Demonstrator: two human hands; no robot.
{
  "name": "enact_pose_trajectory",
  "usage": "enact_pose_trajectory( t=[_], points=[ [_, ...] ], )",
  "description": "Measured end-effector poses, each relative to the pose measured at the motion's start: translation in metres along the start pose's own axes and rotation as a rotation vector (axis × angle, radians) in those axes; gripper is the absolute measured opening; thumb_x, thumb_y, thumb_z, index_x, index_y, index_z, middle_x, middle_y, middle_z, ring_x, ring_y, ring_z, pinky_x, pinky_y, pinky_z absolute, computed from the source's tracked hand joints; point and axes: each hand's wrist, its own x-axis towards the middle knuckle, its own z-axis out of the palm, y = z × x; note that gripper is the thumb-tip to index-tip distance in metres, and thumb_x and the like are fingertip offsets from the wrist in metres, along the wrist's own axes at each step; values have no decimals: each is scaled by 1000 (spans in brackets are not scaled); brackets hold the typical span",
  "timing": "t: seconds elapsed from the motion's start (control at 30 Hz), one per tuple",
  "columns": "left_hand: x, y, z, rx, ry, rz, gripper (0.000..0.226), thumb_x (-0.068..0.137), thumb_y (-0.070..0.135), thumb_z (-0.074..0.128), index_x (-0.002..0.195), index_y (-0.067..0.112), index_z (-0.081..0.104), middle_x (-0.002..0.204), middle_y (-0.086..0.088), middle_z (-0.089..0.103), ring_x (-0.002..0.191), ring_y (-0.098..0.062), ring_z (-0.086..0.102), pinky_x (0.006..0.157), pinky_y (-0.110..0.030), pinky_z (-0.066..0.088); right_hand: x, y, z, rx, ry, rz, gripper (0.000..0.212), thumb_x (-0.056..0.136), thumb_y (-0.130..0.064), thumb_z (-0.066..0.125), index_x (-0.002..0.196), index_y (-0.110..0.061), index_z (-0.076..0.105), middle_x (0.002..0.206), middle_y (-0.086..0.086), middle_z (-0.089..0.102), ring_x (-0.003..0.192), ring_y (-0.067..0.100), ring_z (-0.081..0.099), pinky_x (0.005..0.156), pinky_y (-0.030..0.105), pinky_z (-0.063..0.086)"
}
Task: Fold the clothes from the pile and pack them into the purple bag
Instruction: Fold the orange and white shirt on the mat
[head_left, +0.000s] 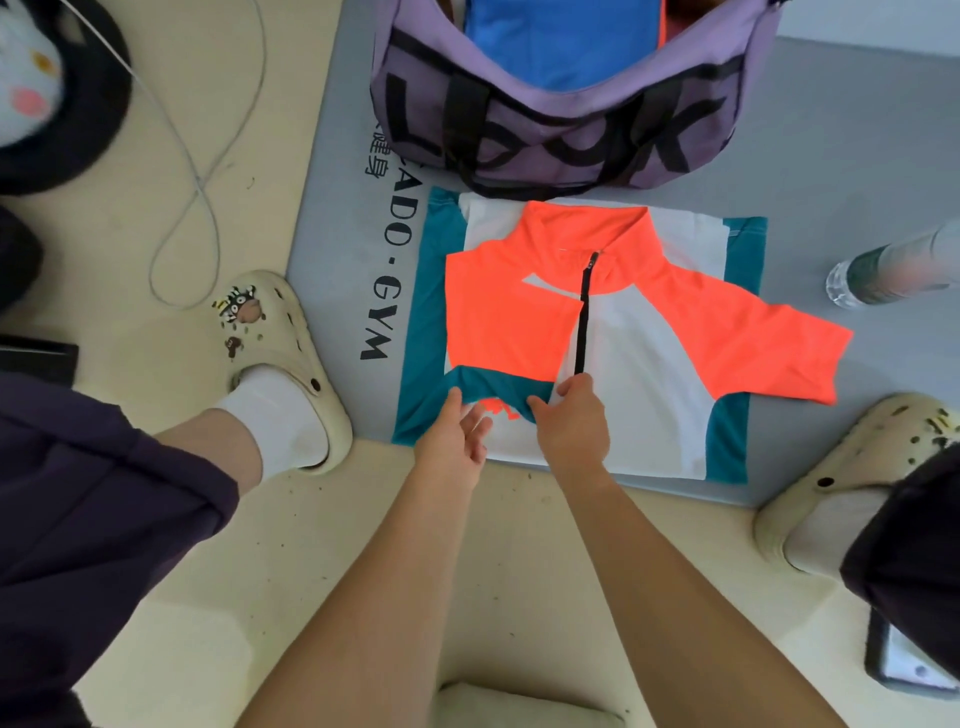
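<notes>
Both hands work at the near edge of the orange jacket (519, 322), which lies spread flat on the grey mat (831, 156), on top of a teal and white garment (649, 431). The right hand (571, 421) pinches the jacket fabric just below the lower end of the black zipper (583, 317). The left hand (460, 439) is just beside it, with its fingers loose and almost straight, touching the teal hem without gripping it. The zipper runs straight away from the hands, so the jacket's long axis points to the purple bag (545, 135). The bag stands open just behind the collar, with blue cloth (561, 47) already inside. I judge that the next fold goes away from the person, toward the bag.
</notes>
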Motion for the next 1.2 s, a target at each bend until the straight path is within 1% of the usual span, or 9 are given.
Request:
enact_pose_trajectory(
  t=[0.13, 0.27, 0.37, 0.53, 0.7, 0.8, 0.9, 1.07, 1.2],
  points=[
    [4, 0, 6, -151, 36, -2, 34, 95, 38, 63, 118, 13, 63, 87, 4, 68, 60, -5, 59, 47, -18, 32, 3, -1, 5, -142, -37, -32, 20, 91, -31, 60, 87, -12, 54, 76, -1, 54, 70, 23, 53, 55, 27, 34],
    [11, 4, -6, -23, 69, 77, 10, 95, 22, 63, 92, 13, 61, 76, 3, 64, 57, -7, 58, 44, -18, 32, 13, 5, -6, 63, -6, -112, 18, 84, -18, 62, 72, -13, 50, 65, -5, 48, 62, 14, 46, 48, 19, 31],
    [12, 8, -20, 237, 144, 172, 10, 92, 19, 63, 83, 14, 61, 70, 2, 68, 47, -6, 60, 47, -20, 36, 18, 13, -18, 140, -24, -110, 15, 81, -13, 61, 71, -11, 50, 66, 1, 55, 60, 15, 50, 49, 15, 35],
    [8, 20, -29, 970, 326, 548, 27, 85, 24, 56, 61, 13, 47, 59, 0, 52, 51, -21, 45, 51, -27, 33, 25, 14, -24, 77, -80, -66, 6, 82, -11, 56, 81, -14, 51, 78, 2, 61, 72, 30, 66, 57, 32, 51],
    [4, 32, -1, 1204, 284, 1097, 11, 92, 24, 57, 96, 15, 61, 89, 0, 57, 77, -22, 54, 63, -35, 46, 40, -10, -29, 146, 66, -224, 15, 88, -18, 56, 101, -16, 48, 70, -1, 54, 65, 23, 57, 57, 33, 47],
    [16, 47, 19, 1221, 258, 1038, 29, 95, 33, 56, 117, 15, 55, 107, -4, 57, 89, -24, 57, 71, -38, 47, 58, -25, -36, 162, 66, -284, 32, 89, -16, 56, 120, -21, 48, 66, -6, 48, 65, 20, 55, 59, 31, 44],
    [33, 64, 29, 1220, 252, 958, 28, 96, 38, 54, 111, 14, 54, 99, -1, 60, 86, -24, 59, 66, -34, 43, 79, -32, -42, 88, 45, -323, 32, 89, -16, 56, 120, -23, 52, 67, -4, 51, 66, 21, 56, 61, 31, 45],
    [40, 77, 30, 1244, 294, 1025, 17, 99, 31, 50, 93, 15, 52, 81, -2, 60, 74, -25, 59, 62, -39, 49, 98, -39, -42, 84, 23, -374, 8, 86, -11, 60, 90, -16, 61, 62, -9, 46, 61, 15, 49, 54, 27, 37],
    [28, 60, 42, 1317, 414, 1279, 15, 92, 23, 57, 99, 11, 53, 92, -7, 59, 80, -29, 57, 58, -39, 42, 98, -33, -53, 101, 16, -427, 21, 88, -18, 64, 107, -17, 56, 67, -4, 50, 61, 15, 50, 58, 29, 39]
  ],
)
